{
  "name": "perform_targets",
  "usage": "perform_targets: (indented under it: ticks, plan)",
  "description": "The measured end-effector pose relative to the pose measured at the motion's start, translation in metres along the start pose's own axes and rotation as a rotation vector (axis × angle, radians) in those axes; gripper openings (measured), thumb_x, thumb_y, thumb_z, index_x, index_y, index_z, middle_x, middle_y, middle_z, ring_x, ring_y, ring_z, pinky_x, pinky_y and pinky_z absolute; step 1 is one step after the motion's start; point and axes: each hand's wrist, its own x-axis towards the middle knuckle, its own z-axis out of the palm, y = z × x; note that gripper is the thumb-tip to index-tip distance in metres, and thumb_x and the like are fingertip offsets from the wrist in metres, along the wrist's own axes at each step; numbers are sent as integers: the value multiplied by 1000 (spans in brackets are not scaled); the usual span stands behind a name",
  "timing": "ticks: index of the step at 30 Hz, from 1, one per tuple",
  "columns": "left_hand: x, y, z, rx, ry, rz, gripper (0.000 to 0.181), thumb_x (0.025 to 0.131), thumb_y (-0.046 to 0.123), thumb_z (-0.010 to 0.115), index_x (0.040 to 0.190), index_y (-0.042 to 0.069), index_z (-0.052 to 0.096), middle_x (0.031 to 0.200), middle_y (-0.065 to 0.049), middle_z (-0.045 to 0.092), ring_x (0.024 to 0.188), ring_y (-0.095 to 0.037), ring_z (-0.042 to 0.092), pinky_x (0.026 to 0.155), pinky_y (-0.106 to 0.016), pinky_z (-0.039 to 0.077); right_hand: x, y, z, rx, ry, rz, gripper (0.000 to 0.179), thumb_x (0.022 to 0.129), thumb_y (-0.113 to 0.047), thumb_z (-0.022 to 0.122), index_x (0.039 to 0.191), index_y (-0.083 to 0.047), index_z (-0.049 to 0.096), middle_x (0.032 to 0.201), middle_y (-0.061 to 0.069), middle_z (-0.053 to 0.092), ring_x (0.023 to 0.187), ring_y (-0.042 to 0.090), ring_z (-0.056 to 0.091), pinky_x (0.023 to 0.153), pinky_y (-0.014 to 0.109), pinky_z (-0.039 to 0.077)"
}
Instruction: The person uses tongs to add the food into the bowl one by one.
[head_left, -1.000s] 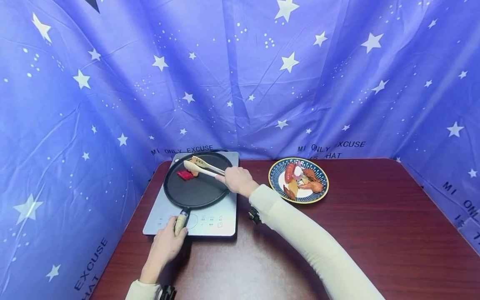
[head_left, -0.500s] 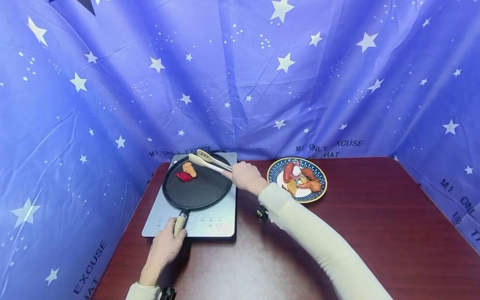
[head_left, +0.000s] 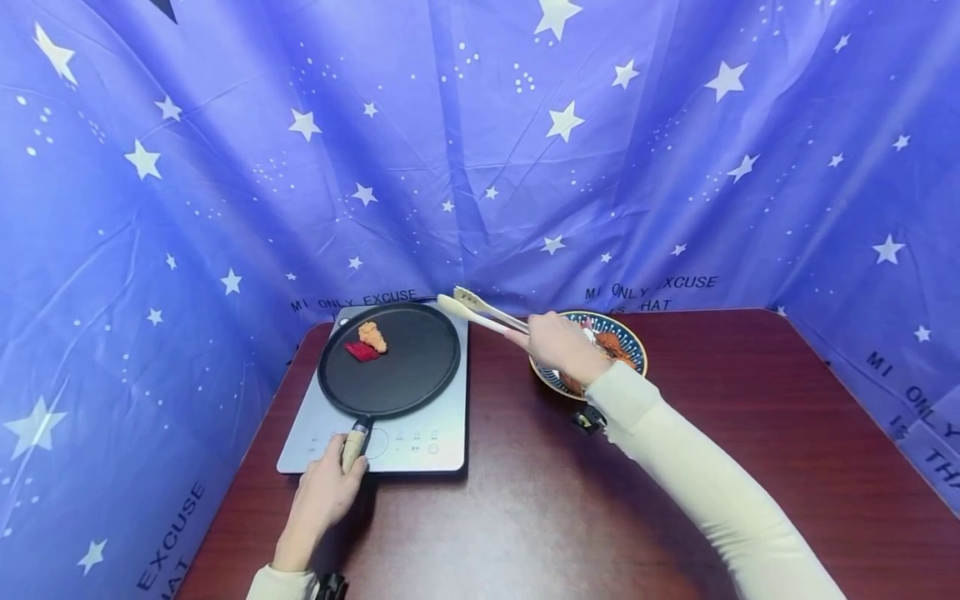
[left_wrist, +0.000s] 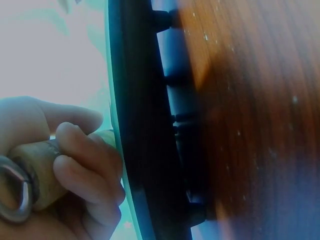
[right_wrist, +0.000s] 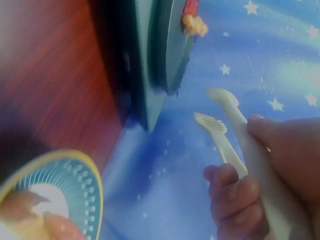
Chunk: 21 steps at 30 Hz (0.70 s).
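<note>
My left hand [head_left: 327, 484] grips the wooden handle [head_left: 352, 448] of a flat black pan; the left wrist view shows the fingers [left_wrist: 90, 175] curled round it. The pan [head_left: 397, 375] sits on a silver induction cooker [head_left: 442, 446]. Near its far left lie a golden fried piece [head_left: 372, 337] and a red piece [head_left: 362, 352], side by side. My right hand [head_left: 564, 343] holds cream tongs [head_left: 480, 313], their tips apart with nothing between them. That hand is over the near left part of a patterned plate [head_left: 642, 357], partly hiding the food on it.
Brown food [head_left: 611, 343] shows on the plate's right side; the right wrist view also catches a sausage [right_wrist: 62, 227] there. A dark red table [head_left: 720, 417] carries everything. A blue star-printed curtain [head_left: 480, 167] stands behind and at both sides.
My right hand has moved right with the tongs, from the pan toward the plate. The tongs have come away from the fried piece, which stays in the pan. The left hand keeps its grip.
</note>
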Motion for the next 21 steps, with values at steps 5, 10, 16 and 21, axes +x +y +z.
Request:
perform_targets:
  ticks: [5, 10, 16, 21]
  plan:
    - [-1, -1, 0, 6, 3, 9, 42, 89, 28, 57, 126, 10, 46, 67, -8, 51, 58, -24, 51, 51, -39, 38, -16, 21, -3, 13, -9, -18, 50, 95, -51, 46, 66, -11, 51, 57, 4, 50, 50, 23, 50, 44, 38, 39]
    - [0, -1, 1, 6, 2, 18, 43, 89, 29, 56, 126, 10, 46, 66, -7, 51, 57, -23, 50, 50, -38, 38, -32, 42, -3, 16, -15, -31, 46, 95, -48, 47, 71, -9, 52, 58, 5, 48, 52, 23, 50, 49, 40, 41]
    - [1, -1, 0, 0, 4, 20, 44, 89, 28, 56, 127, 10, 46, 67, -7, 51, 58, -24, 50, 51, -38, 38, -53, 65, -7, -17, 24, 6, 44, 93, -52, 49, 81, -10, 57, 60, 5, 49, 57, 26, 53, 48, 45, 41]
    - [1, -2, -1, 14, 9, 7, 43, 89, 29, 56, 127, 10, 47, 65, -7, 50, 59, -24, 51, 51, -39, 39, -73, 77, -7, 21, 13, 52, 45, 94, -55, 45, 83, -12, 56, 60, 5, 48, 55, 26, 51, 46, 43, 38]
